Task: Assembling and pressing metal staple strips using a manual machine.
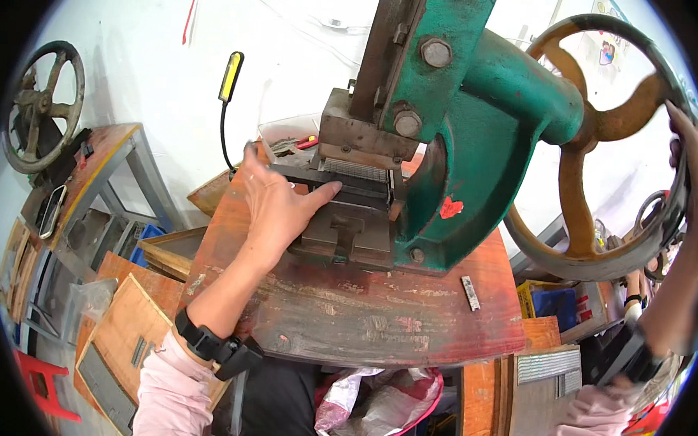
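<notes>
In front of me stands a green hand press with a grey steel ram block above a dark die base. My left hand pinches a dark flat bar lying across the die, its thumb on the near side; the other fingertips are partly hidden. Behind the bar, a ridged metal strip sits under the ram block, with a gap between them. Out at the far right, my right hand is wrapped around the rim of the press's large handwheel.
The press stands on a worn wooden bench, where a small metal piece lies at right. A yellow work lamp rises behind. Another handwheel and a wooden board are at left; a sack lies below the bench edge.
</notes>
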`<state>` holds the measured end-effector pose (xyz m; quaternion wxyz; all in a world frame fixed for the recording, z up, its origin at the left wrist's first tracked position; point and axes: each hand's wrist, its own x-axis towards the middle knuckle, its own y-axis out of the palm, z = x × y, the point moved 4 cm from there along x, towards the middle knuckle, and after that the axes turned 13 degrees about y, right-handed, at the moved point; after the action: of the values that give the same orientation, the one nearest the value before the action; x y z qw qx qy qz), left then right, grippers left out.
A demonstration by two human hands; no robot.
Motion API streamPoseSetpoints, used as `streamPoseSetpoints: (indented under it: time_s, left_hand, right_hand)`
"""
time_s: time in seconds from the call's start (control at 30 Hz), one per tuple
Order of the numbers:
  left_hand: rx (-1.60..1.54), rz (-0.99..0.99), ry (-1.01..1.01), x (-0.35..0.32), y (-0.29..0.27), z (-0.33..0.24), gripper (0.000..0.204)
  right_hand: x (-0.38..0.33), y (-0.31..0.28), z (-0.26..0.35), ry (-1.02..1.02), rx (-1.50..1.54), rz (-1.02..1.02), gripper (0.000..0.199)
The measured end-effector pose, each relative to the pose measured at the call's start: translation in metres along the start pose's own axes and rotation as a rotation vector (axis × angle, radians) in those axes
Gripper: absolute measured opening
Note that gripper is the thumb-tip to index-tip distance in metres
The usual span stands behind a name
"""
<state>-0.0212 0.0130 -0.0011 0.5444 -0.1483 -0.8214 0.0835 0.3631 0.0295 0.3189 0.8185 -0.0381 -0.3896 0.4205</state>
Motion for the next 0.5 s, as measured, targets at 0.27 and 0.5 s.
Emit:
streamPoseSetpoints:
  time_s: [0.27, 0.5]
  left_hand:
    - [-0.194, 0.433, 0.349, 0.009, -0.066, -0.018, 0.040]
    - [-0.197, 0.612, 0.525, -0.056, -0.108, 0.001, 0.058]
  right_hand:
    - [0.056, 0.014, 0.032, -0.017, -0.227, 0.300, 0.025]
    - [0.045, 0.008, 0.046, -0.030, -0.289, 0.191, 0.026]
